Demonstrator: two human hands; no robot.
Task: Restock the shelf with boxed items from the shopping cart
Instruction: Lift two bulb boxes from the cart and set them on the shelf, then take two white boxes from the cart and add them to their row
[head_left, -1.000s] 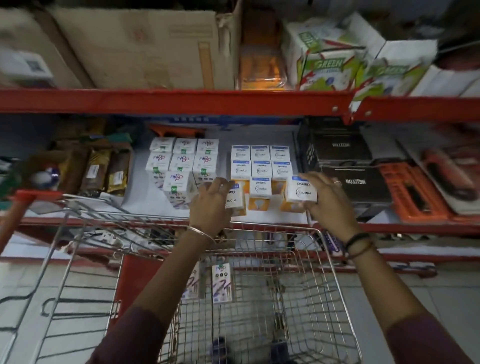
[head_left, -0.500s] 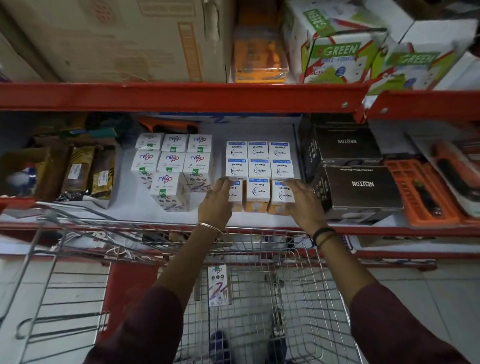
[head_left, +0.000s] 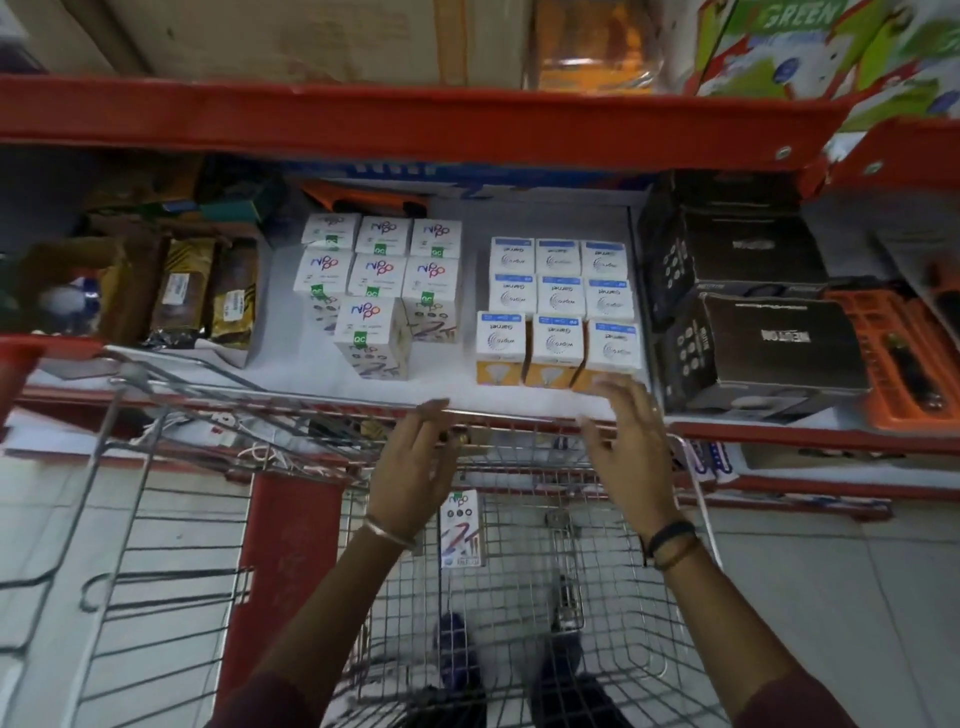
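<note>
On the white shelf (head_left: 457, 387) stand several white-and-orange bulb boxes (head_left: 556, 343) in neat rows, with a group of white boxes with colourful logos (head_left: 371, 338) to their left. My left hand (head_left: 410, 467) and my right hand (head_left: 628, 441) hover empty, fingers spread, over the front rim of the wire shopping cart (head_left: 519, 597), just short of the shelf edge. One white box with a colourful logo (head_left: 460, 527) stands upright inside the cart, between my wrists.
Black boxes (head_left: 763, 343) sit right of the bulb boxes, an orange tool case (head_left: 904, 358) beyond them. Brown packets (head_left: 208, 296) lie at the left. A red shelf beam (head_left: 415, 119) runs overhead with cartons above. A second wire cart (head_left: 119, 545) is at the left.
Both hands let go of the front-row bulb boxes and pulled back from the shelf to above the cart rim. The front row now stands aligned.
</note>
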